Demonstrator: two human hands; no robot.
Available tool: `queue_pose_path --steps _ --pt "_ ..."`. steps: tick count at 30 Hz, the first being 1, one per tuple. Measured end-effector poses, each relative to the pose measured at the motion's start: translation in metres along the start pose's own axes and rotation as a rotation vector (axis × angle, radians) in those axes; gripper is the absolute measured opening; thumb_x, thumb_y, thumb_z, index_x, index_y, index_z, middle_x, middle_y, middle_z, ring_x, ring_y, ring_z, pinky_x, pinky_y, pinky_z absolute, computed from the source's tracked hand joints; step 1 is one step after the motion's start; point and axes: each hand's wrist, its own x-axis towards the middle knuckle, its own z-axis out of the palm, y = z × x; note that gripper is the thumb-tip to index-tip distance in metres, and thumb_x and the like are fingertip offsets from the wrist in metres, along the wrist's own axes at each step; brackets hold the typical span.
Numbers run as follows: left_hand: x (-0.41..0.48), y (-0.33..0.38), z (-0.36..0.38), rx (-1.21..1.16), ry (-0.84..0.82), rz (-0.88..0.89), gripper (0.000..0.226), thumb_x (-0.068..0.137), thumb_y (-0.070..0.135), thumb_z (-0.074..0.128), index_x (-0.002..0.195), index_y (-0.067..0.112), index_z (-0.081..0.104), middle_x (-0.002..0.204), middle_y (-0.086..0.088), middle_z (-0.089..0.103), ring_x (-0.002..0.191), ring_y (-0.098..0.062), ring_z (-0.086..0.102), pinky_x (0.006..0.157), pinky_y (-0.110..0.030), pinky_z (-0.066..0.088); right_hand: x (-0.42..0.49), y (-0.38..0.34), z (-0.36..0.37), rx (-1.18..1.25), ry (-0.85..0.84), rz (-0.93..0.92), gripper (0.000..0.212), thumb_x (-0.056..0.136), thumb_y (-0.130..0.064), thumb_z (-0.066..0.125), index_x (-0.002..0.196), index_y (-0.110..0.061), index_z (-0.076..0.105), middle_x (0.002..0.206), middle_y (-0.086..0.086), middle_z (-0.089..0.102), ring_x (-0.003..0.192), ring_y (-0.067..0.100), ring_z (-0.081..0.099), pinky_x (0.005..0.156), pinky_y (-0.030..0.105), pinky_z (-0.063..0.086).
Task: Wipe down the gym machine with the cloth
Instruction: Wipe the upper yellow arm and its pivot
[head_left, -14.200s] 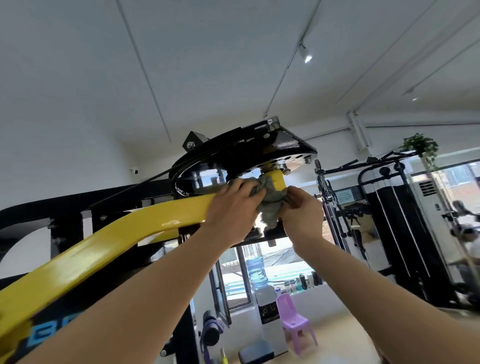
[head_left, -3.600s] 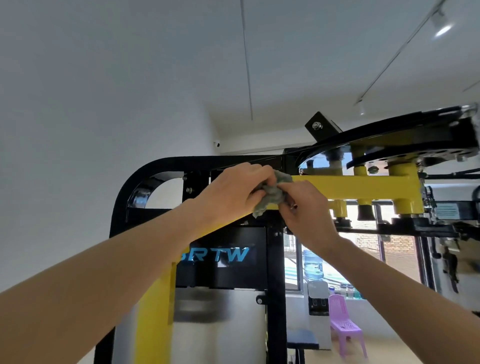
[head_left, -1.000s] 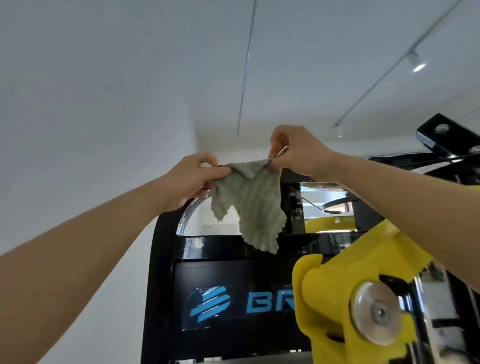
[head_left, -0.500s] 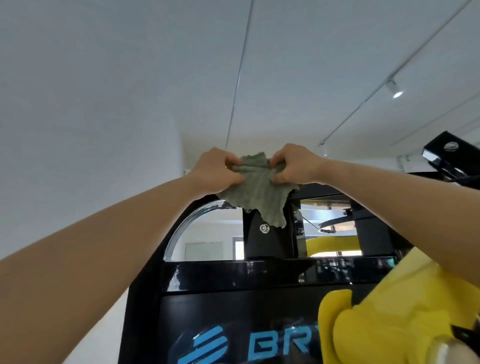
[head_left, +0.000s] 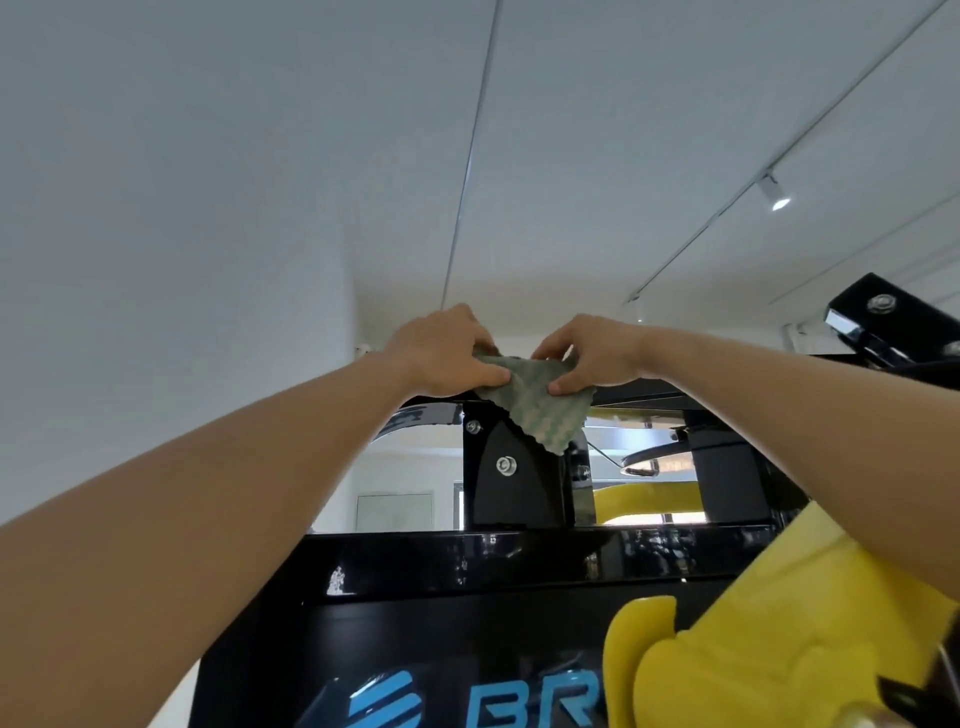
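Where under left hand (head_left: 447, 353), cloth (head_left: 540, 410) unseen

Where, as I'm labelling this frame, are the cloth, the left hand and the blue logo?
cloth (head_left: 541, 413): head view, middle of the hanging fabric.
left hand (head_left: 444, 353): head view, back of the hand.
blue logo (head_left: 387, 700): head view, on its striped emblem.

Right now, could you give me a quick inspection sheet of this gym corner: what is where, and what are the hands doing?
Surface: black machine frame, glossy, blue lettering low down.
Job's things: green-grey cloth held up at the frame's top, contact unclear; yellow arm lower right.
Clutter: nothing seen.
Grippers: left hand and right hand each pinch the cloth's upper edge.
Cables: nothing seen for certain.
Surroundings: white wall, ceiling track light.
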Motion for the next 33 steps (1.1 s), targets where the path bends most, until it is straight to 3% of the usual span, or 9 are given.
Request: queue_pose_path --steps 2,5,10,14,19,24,29,33 --pt "0.001 0.002 0.002 -0.109 -0.038 0.063 0.049 0.091 0.057 0.064 0.132 0.03 0.064 0.131 0.007 0.058 0.121 -0.017 0.056 0.106 -0.04 0.043 -0.001 0.0 0.002 0.022 -0.003 0.003 0.05 0.082 -0.028 0.083 0.129 -0.022 0.067 0.121 0.002 0.068 0.105 0.02 0.064 0.099 0.037 0.051" --pt "0.001 -0.001 0.008 -0.109 -0.121 0.058 0.051 0.09 0.058 0.064 0.135 0.033 0.06 0.126 0.009 0.066 0.113 -0.015 0.06 0.102 -0.04 0.048 -0.001 -0.003 0.002 0.037 -0.005 -0.008 0.051 0.081 -0.027 0.084 0.129 -0.022 0.066 0.117 0.001 0.067 0.103 0.02 0.064 0.091 0.032 0.05" --pt "-0.007 -0.023 0.006 -0.045 -0.058 0.022 0.044 0.09 0.061 0.062 0.126 0.037 0.064 0.113 0.012 0.069 0.102 -0.015 0.063 0.093 -0.041 0.052 0.005 -0.02 0.006 0.035 0.027 -0.059 0.047 0.085 -0.023 0.08 0.129 -0.024 0.066 0.116 0.002 0.067 0.099 0.016 0.061 0.085 0.027 0.041" --pt "-0.025 -0.044 -0.003 -0.061 -0.048 0.008 0.044 0.091 0.058 0.065 0.127 0.033 0.064 0.112 0.01 0.068 0.099 -0.015 0.061 0.086 -0.033 0.048 0.012 -0.04 0.01 0.004 0.032 -0.094 0.044 0.086 -0.025 0.079 0.128 -0.023 0.066 0.122 0.004 0.068 0.102 0.016 0.061 0.085 0.025 0.04" --pt "-0.05 -0.068 -0.01 -0.064 -0.008 -0.038 0.043 0.091 0.057 0.065 0.127 0.034 0.064 0.107 0.011 0.066 0.096 -0.015 0.059 0.084 -0.034 0.047 0.022 -0.069 0.016 -0.058 0.01 -0.122 0.049 0.088 -0.032 0.077 0.134 -0.023 0.062 0.128 0.005 0.065 0.118 0.023 0.06 0.094 0.029 0.043" --pt "-0.074 -0.091 -0.008 -0.074 0.075 -0.125 0.037 0.088 0.061 0.065 0.113 0.035 0.068 0.082 0.012 0.062 0.084 -0.017 0.06 0.073 -0.033 0.047 0.026 -0.101 0.017 -0.225 0.001 -0.184 0.05 0.091 -0.033 0.072 0.138 -0.022 0.056 0.132 0.005 0.063 0.121 0.025 0.056 0.102 0.037 0.044" --pt "-0.099 -0.107 0.005 -0.172 0.141 -0.227 0.039 0.087 0.063 0.064 0.115 0.037 0.068 0.096 0.006 0.067 0.09 -0.017 0.062 0.076 -0.035 0.051 0.022 -0.128 0.017 -0.385 -0.025 -0.248 0.057 0.094 -0.032 0.068 0.146 -0.02 0.048 0.138 0.004 0.058 0.123 0.026 0.054 0.1 0.036 0.043" --pt "-0.123 -0.113 0.014 -0.285 0.182 -0.307 0.027 0.089 0.058 0.067 0.105 0.036 0.065 0.09 0.015 0.066 0.086 -0.012 0.062 0.075 -0.033 0.049 0.024 -0.149 0.021 -0.437 -0.029 -0.288 0.056 0.095 -0.03 0.067 0.146 -0.021 0.047 0.139 0.004 0.058 0.123 0.026 0.054 0.097 0.035 0.042"
